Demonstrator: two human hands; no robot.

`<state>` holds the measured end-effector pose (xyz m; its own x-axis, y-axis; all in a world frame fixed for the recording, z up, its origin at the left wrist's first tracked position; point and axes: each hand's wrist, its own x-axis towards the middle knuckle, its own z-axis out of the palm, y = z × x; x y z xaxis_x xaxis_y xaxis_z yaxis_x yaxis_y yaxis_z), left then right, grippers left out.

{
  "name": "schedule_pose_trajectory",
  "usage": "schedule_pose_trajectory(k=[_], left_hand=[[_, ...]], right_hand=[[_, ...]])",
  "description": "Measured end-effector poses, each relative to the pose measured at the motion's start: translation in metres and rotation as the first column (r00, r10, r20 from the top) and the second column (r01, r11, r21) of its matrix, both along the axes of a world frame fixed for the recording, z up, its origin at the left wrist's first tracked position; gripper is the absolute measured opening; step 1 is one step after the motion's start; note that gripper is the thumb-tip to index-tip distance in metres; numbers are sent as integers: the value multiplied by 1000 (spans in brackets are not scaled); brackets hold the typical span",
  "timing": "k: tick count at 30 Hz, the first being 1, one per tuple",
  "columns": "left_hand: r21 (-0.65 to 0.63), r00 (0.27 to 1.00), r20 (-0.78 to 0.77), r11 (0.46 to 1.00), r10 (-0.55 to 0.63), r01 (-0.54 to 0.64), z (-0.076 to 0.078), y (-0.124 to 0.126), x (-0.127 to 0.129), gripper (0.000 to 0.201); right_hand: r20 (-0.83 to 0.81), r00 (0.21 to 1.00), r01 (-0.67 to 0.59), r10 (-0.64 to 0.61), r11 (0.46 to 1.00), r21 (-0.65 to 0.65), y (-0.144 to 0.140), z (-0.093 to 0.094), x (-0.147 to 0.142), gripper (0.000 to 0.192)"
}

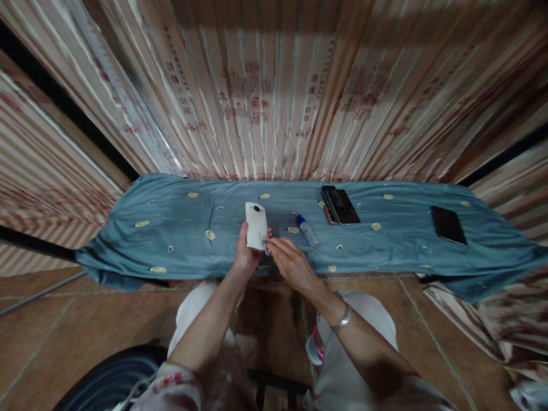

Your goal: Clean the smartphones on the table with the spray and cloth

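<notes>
My left hand [245,255] holds a white phone [256,224] upright, back side up, its round camera lens near the top, above the near edge of a blue cloth [171,228]. My right hand [291,262] pinches a small thin tool at the phone's lower right corner, fingertips touching the phone. A bracelet sits on my right wrist. A small clear bottle with a blue cap [307,229] lies on the cloth just right of my right hand.
A stack of dark phones [340,205] lies at the back centre-right of the cloth, and another black phone [447,225] further right. Tiny parts are scattered over the cloth. A striped curtain hangs behind. The floor is brown tile.
</notes>
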<state>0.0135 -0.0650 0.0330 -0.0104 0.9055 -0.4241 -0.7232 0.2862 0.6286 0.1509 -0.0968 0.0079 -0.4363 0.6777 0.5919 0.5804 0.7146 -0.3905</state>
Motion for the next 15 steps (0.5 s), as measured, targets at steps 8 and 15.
schedule_pose_trajectory(k=[8,15], left_hand=[[45,996,-82,998,42,-38,-3,4,2,45],[230,889,-431,971,158,-61,-18,7,5,40]], right_hand=[[-463,859,20,-216,920,-392,19,-1,19,20],[-729,373,-474,-574,557,-682,25,7,15,25]])
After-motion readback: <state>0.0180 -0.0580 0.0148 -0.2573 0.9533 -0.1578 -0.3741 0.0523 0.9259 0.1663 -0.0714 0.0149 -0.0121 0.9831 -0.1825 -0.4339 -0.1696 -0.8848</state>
